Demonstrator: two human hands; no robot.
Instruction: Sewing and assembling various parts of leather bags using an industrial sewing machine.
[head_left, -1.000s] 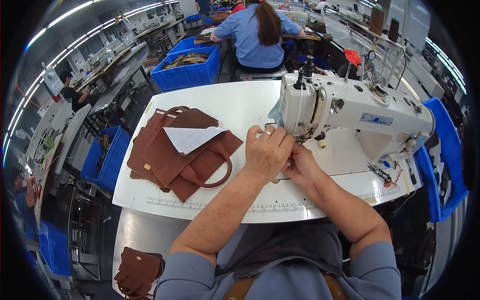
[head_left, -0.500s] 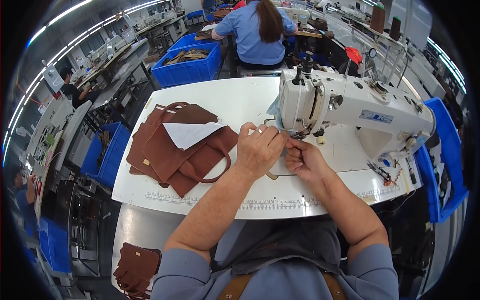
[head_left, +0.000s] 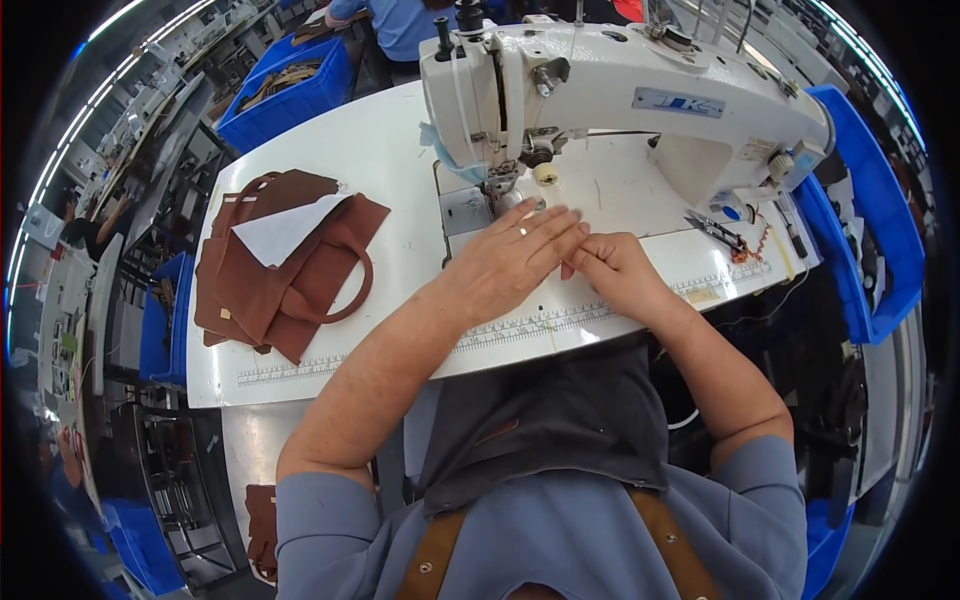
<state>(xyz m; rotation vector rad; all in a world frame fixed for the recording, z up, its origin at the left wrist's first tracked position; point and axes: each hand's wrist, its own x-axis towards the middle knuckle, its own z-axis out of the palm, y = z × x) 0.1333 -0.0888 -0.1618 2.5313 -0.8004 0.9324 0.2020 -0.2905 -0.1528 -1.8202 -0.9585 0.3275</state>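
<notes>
My left hand (head_left: 512, 262), wearing a ring, reaches just below the needle area of the white sewing machine (head_left: 590, 80), fingers stretched out, their tips over my right hand's. My right hand (head_left: 622, 272) has thumb and forefinger pinched; whatever they hold is hidden. A pale blue cloth (head_left: 445, 150) hangs at the machine head beside a cream knob (head_left: 545, 173). At the left of the white tabletop (head_left: 410, 320) lie stacked brown leather bag pieces with handles (head_left: 300, 300), a white sheet (head_left: 285, 225) on top. Thread snips (head_left: 715, 230) lie right of my hands, near orange thread.
Blue bins stand at the right (head_left: 890, 310), behind the table (head_left: 285, 110) and at the left (head_left: 160, 330). A lower metal surface (head_left: 240, 440) holds more brown leather (head_left: 262, 530). A co-worker in blue (head_left: 385, 30) sits ahead; others work at benches on the left.
The view has tilted, so the table and machine appear higher and further left. My left hand's fingers have straightened from their bent grip; my right hand stays closed beside them.
</notes>
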